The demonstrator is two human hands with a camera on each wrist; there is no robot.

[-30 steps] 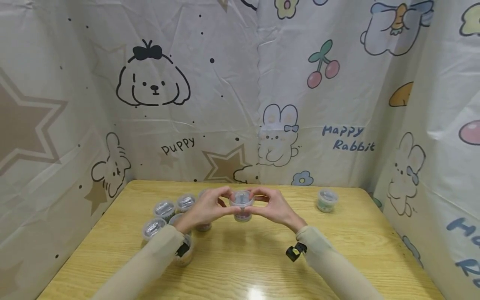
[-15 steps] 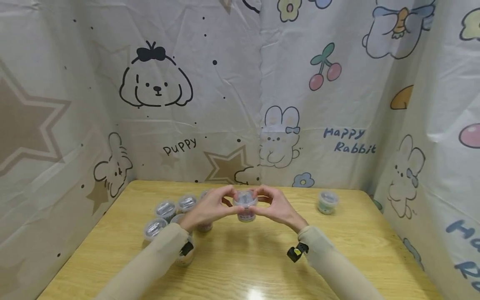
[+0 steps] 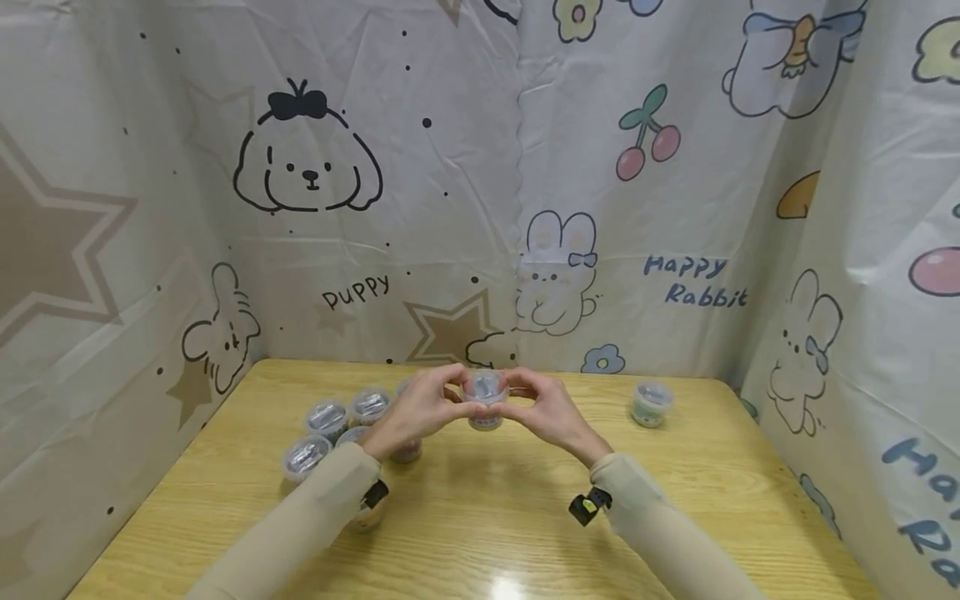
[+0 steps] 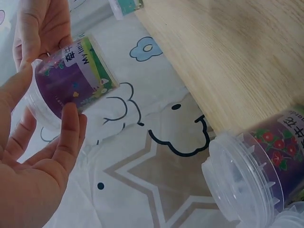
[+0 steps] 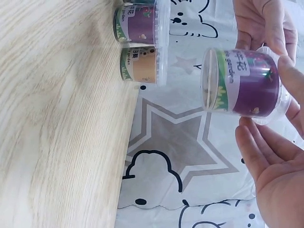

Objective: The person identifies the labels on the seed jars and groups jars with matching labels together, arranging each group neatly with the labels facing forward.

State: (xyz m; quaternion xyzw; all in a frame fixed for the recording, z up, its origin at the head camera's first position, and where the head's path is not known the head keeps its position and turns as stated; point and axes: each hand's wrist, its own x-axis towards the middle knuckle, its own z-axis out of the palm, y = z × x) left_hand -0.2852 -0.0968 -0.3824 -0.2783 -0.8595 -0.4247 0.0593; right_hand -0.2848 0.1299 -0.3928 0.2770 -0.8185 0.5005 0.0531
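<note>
Both hands hold one clear-lidded plastic cup (image 3: 486, 390) above the far middle of the table. Its purple label with flowers and a green edge shows on the cup (image 4: 71, 78) in the left wrist view. My left hand (image 3: 426, 410) grips it from the left around the lid end, thumb on the near side and fingers behind. From the right, my right hand (image 3: 547, 412) grips the same cup (image 5: 251, 85) between thumb and fingers. The lid looks seated on the rim; the fingers partly cover its edge.
Several similar lidded cups (image 3: 307, 457) stand grouped at the table's left, some hidden behind the left arm. A single green-labelled cup (image 3: 652, 405) stands at the back right. Printed curtains (image 3: 450, 208) surround the wooden table (image 3: 480, 517) at the back and sides.
Both hands have raised the cup slightly, and less of its side shows in the head view. The other cups have stayed in place; the head view has shifted a little.
</note>
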